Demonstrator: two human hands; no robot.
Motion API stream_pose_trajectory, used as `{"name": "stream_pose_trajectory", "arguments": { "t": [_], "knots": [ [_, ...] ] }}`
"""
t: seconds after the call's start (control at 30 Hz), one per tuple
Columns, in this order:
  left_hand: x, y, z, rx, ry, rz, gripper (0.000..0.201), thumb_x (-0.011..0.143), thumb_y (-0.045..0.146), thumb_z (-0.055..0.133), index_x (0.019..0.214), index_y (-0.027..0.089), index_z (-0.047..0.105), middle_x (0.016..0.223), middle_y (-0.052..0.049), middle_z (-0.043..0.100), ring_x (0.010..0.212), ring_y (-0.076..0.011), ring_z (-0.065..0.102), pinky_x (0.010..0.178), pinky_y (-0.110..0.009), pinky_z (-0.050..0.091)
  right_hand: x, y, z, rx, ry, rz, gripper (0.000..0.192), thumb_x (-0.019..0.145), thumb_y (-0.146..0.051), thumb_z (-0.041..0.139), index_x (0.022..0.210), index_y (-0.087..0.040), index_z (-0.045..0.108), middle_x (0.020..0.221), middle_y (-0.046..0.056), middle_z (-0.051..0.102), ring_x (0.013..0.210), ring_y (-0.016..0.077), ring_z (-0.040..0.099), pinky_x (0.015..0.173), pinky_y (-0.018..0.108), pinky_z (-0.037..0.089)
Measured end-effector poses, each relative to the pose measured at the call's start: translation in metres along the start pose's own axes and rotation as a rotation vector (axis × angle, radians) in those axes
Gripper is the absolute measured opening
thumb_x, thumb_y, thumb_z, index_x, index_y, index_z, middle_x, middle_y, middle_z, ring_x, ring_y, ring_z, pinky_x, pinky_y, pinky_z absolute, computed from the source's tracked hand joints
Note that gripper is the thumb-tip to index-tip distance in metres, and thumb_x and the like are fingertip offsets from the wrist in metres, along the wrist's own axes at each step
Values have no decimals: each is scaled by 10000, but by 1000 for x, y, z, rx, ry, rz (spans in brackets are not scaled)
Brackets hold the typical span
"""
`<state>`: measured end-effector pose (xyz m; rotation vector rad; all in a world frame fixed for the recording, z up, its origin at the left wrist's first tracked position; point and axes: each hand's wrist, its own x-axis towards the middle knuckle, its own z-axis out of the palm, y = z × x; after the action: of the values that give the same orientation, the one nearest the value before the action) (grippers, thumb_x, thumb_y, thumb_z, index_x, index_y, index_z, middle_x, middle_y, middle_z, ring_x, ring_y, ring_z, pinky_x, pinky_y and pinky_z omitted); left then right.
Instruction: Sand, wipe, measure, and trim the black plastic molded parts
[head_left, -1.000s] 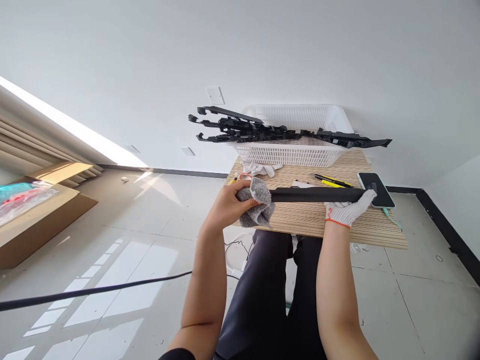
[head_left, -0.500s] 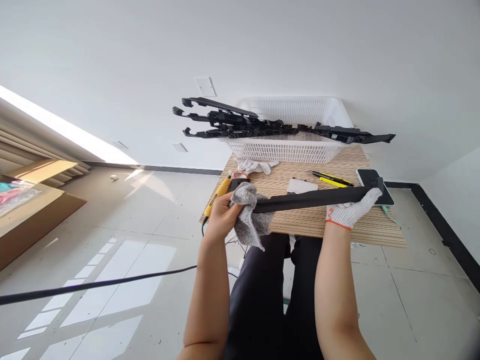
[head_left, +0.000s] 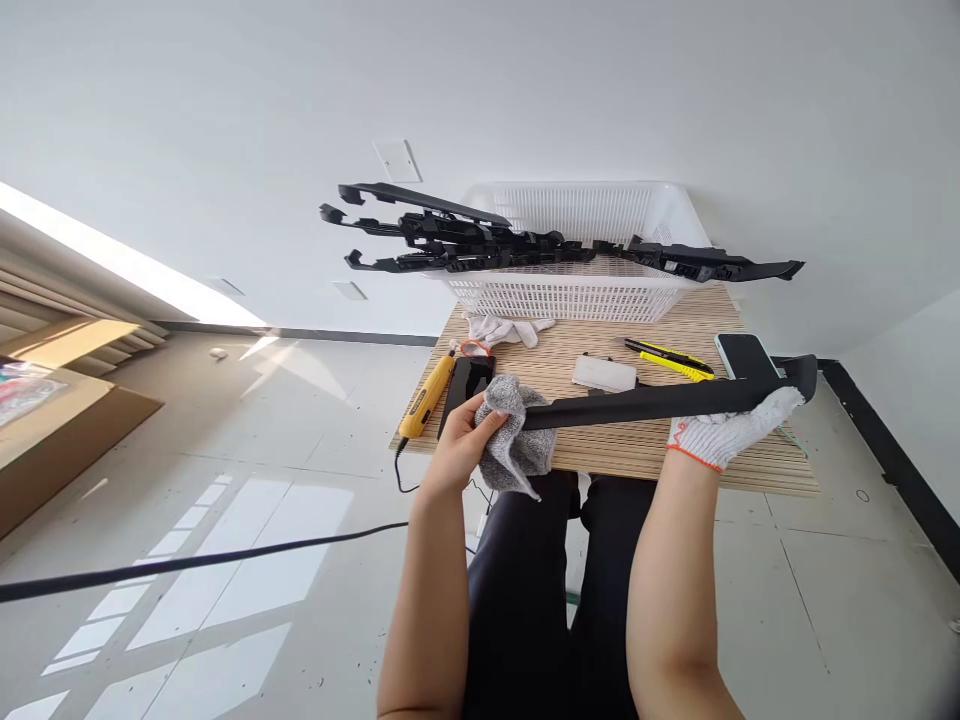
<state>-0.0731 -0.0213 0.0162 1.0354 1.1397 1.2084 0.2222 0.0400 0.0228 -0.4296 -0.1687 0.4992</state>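
The right hand (head_left: pixel 731 432), in a white knit glove with an orange cuff, has its grip closed around the right end of a long black trim strip (head_left: pixel 660 400), which it holds above the near part of the surface (head_left: pixel 637 450). The bare left hand (head_left: pixel 461 445) pinches a grey cloth (head_left: pixel 514 440) closed around the strip's left end. The strip runs nearly level from left to right, its right tip rising past the gloved fingers.

Judging by this, the step in hand is wiping the strip down. The next stroke would call for a firm hold on the right end while the cloth slides rightward along the length.

The strip looks like smooth, matte moulded plastic, slim and slightly curved. The cloth is soft and nubbly, bunched into folds. The surface is pale wood with fine lengthwise stripes. On it lie a yellow rotary tool (head_left: pixel 426 398) with a black cord at the left, a dark flat block (head_left: pixel 465 385) just beside it, a small white pad (head_left: pixel 604 373) in the middle, a yellow and black utility knife (head_left: pixel 664 357) and a glossy phone (head_left: pixel 742 355) to the right. A spare glove (head_left: pixel 504 327) lies further back. At the far edge a white lattice basket (head_left: pixel 592 295) carries several ribbed black parts (head_left: pixel 487 245) laid across its rim.
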Motion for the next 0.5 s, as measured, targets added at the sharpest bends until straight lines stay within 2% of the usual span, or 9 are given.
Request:
{"name": "stream_pose_trajectory", "arguments": {
  "t": [0.1,0.17,0.23,0.3,0.37,0.43,0.5],
  "knots": [
    [5,-9,2,29,118,60,401,725,493,814,904,137,762,779,-34,736,724,-161,649,632,-220,473,-1,0,2,6,36,-1,297,1002,-447,443,1016,-279,687,911,-30,702,778,127,703,733,338,652],
    [9,-12,2,8,264,115,395,701,503,827,859,147,758,793,-30,738,771,-168,660,677,-228,489,-2,-1,2,19,44,-5,276,995,-438,465,960,-278,687,808,-49,677,645,104,663,644,295,637],
    [11,-9,1,-91,456,215,394,713,517,815,905,178,754,895,-28,754,913,-179,675,809,-238,510,-2,-3,-2,52,69,54,290,985,-443,483,856,-261,669,636,-74,588,461,77,544,490,229,565],
    [11,0,-1,-252,601,333,433,768,585,743,980,208,743,1024,-35,754,1078,-197,658,961,-271,494,0,-6,-8,95,111,235,405,974,-510,477,705,-234,600,463,-95,395,317,61,341,326,182,397],
    [7,11,-3,-395,630,434,488,830,657,630,1038,226,727,1116,-47,740,1197,-233,621,1060,-336,467,3,-6,-14,130,156,425,531,960,-585,464,578,-217,472,407,-103,222,284,52,194,271,179,270],
    [-1,21,-7,-467,578,491,490,865,665,567,1075,246,711,1149,-50,732,1256,-270,594,1098,-401,457,6,-5,-19,139,198,524,599,953,-610,467,525,-211,339,413,-100,158,297,46,174,281,181,272],
    [-11,26,-15,-497,518,509,452,878,639,553,1105,274,695,1152,-45,730,1283,-292,580,1107,-449,458,8,-4,-22,114,249,534,607,940,-597,507,531,-206,288,434,-99,156,320,42,198,317,177,324]
  ]
}}
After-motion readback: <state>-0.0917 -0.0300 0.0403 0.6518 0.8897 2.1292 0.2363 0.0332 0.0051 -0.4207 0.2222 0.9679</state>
